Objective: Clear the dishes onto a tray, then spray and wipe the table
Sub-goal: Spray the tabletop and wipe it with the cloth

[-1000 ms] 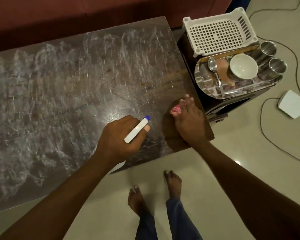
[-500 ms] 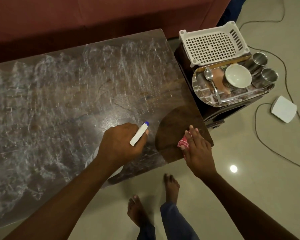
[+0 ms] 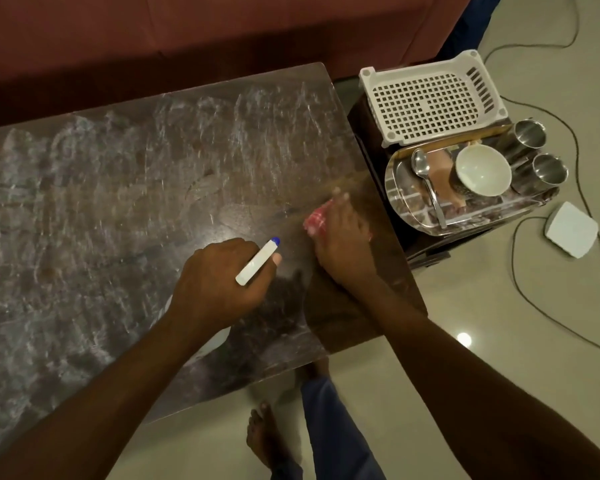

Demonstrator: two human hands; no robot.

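Right hand (image 3: 340, 252) presses cloth (image 3: 316, 221) near table (image 3: 118, 202) edge; left hand (image 3: 217, 277) grips sprayer (image 3: 257, 263).

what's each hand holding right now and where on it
Left hand grips the spray bottle around its neck, nozzle sticking out. Right hand presses the checked cloth onto the table from above, motion-blurred.

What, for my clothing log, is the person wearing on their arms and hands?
Nothing worn is visible: the left hand and right hand have no gloves, and both forearms are bare, with no sleeves, watch or bands showing. The right hand is motion-blurred, so small rings cannot be ruled out.
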